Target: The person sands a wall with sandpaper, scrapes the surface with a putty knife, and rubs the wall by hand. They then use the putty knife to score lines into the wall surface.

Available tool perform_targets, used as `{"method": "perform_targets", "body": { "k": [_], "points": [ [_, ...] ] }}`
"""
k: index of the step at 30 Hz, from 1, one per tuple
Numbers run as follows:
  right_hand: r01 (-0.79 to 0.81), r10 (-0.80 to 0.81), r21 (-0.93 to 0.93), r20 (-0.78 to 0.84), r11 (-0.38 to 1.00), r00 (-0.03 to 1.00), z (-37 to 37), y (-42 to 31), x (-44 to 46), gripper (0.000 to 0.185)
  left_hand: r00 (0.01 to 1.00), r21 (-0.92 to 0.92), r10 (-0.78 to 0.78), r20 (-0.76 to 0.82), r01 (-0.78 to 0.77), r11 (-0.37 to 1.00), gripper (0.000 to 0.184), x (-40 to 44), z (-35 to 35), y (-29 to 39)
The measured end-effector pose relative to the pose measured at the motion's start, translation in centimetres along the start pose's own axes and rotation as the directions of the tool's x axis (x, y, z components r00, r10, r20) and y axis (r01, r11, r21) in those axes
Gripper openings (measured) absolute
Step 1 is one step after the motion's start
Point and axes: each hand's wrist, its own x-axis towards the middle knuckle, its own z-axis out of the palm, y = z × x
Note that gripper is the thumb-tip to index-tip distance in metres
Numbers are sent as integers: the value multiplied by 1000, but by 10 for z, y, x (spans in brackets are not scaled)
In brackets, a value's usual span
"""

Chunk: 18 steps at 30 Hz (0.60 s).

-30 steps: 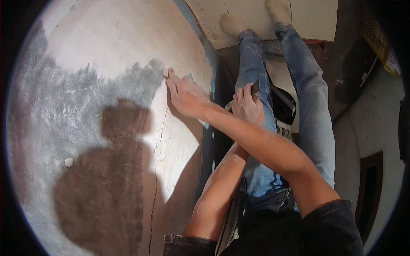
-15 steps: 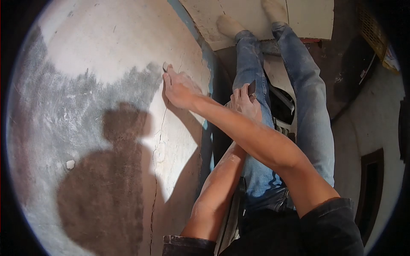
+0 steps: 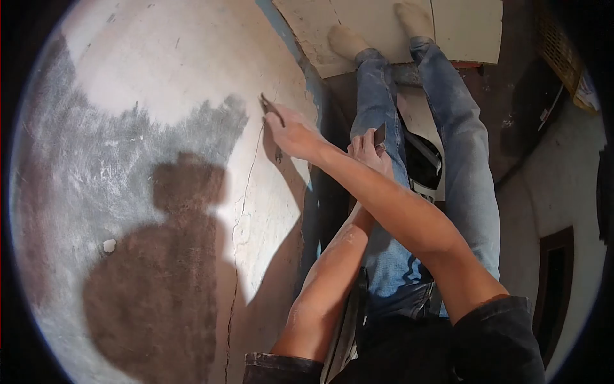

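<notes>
My right hand (image 3: 293,133) reaches across my left arm to the wall (image 3: 185,57). It grips a thin, dark, flat scraper (image 3: 271,107), seen nearly edge-on. The hand's shadow lies a little apart from it, so it looks slightly off the surface. Left of the tool, a grey patch (image 3: 192,131) with a ragged upper edge covers part of the whitish wall. Below my right forearm, my left hand (image 3: 369,153) is in front of my thigh, with fingers closed on a flat, dark plate (image 3: 380,136) like a scraper blade. My right forearm partly hides my left one.
A long crack (image 3: 235,256) runs down the wall. Blue paint (image 3: 279,29) edges it. My bare feet (image 3: 348,41) stand on a pale board (image 3: 464,32). A yellow crate (image 3: 556,38) is at upper right. The shadow of my head and body falls on the wall.
My right hand has moved right and slightly down, away from the grey patch's edge. Its scraper has turned edge-on. My left hand stays nearly in place.
</notes>
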Motion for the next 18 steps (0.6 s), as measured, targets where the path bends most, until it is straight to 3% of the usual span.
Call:
{"method": "perform_targets", "body": {
  "k": [1,4,7,10,13,18],
  "points": [
    [-46,46,8,5,999,999,-3,-2,0,45,1000,-10,10,-8,-10,1000,36,0,0,-1],
    [-77,-26,-408,-242,910,970,3,-9,-9,41,1000,18,12,7,-12,1000,35,1,-2,0],
    [104,-242,-410,-299,906,923,10,-10,-4,43,1000,10,19,7,-19,1000,35,-1,-4,0],
    [93,-160,-241,-272,966,949,20,-21,-4,50,999,41,8,38,-10,999,35,1,-14,5],
    [129,-184,-255,-205,958,961,36,-24,-20,56,999,-16,25,45,-24,1000,35,2,-8,-4],
    [47,-133,-362,-216,931,967,40,-31,-13,63,999,-28,49,21,-48,998,36,3,-6,-10]
  ]
}}
